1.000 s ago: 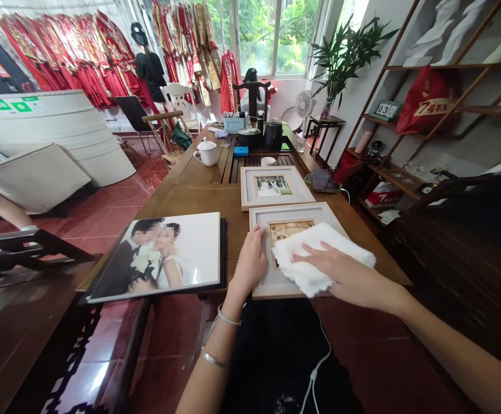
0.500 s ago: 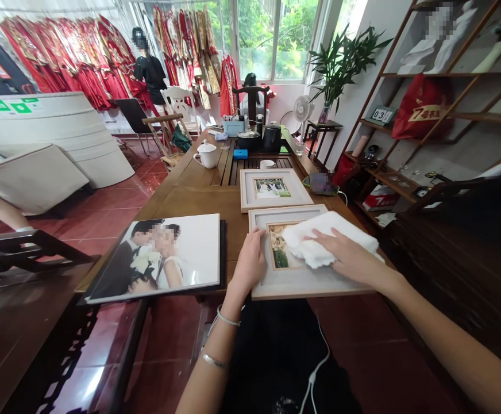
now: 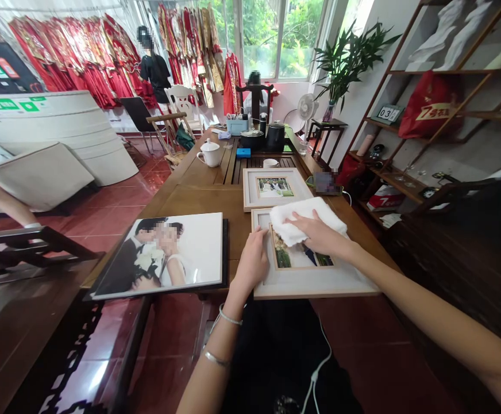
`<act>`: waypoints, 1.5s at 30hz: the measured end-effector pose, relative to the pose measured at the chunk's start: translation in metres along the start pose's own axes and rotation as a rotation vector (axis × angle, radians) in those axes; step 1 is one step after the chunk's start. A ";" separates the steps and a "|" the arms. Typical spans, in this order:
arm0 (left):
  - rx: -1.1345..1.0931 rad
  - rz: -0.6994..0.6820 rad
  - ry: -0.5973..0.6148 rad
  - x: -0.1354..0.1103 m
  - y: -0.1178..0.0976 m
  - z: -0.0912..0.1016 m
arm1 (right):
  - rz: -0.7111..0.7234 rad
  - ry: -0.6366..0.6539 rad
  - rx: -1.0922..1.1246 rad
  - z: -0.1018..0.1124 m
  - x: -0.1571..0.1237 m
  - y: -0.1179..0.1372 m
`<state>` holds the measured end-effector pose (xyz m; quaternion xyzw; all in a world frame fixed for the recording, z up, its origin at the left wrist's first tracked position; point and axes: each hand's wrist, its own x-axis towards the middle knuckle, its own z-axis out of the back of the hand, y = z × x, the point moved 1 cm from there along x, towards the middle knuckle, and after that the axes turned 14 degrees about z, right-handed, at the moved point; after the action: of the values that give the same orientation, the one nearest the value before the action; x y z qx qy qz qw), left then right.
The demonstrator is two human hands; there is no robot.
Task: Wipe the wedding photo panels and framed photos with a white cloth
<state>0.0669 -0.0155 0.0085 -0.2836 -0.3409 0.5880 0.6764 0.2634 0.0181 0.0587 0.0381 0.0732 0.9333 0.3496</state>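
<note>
A light wood picture frame [image 3: 345, 280] with a wide pale mat lies at the table's near edge. My left hand [image 3: 254, 259] grips its left side, fingers wrapped round the border. A folded white cloth [image 3: 332, 214] is spread over the frame's upper part, covering some of the photo inside. Pressing on that cloth is my right hand [image 3: 315, 230], laid flat with fingers spread. Just beyond lies a second picture frame [image 3: 250, 192], holding a photo of people outdoors. To my left rests a large wedding photo panel [image 3: 201, 247] on a dark backing.
The wooden table [image 3: 181, 198] carries a white lidded cup [image 3: 209, 154], a small white cup [image 3: 270, 163], a blue box [image 3: 243, 153] and a dark kettle [image 3: 275, 137]. A phone [image 3: 326, 184] lies by the right edge. A chair [image 3: 35, 250] stands at left, shelves [image 3: 405, 73] at right.
My right hand has slid the white cloth up and to the left across the frame, uncovering the lower part of its photo. My left hand keeps its hold.
</note>
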 end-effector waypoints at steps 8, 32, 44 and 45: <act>0.028 -0.007 -0.008 0.001 0.003 -0.001 | 0.207 0.129 0.255 0.014 -0.055 0.056; 0.012 0.022 0.015 0.000 -0.002 0.002 | -0.072 -0.240 0.090 0.001 -0.032 -0.027; -0.107 -0.084 -0.027 -0.001 -0.005 0.003 | 0.130 -0.182 0.196 -0.013 0.045 0.001; -0.099 -0.074 -0.028 -0.001 -0.006 0.003 | 0.140 -0.154 0.199 -0.011 0.042 -0.002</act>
<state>0.0679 -0.0171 0.0145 -0.2954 -0.3893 0.5489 0.6782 0.2317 0.0455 0.0479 0.1490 0.1356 0.9378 0.2826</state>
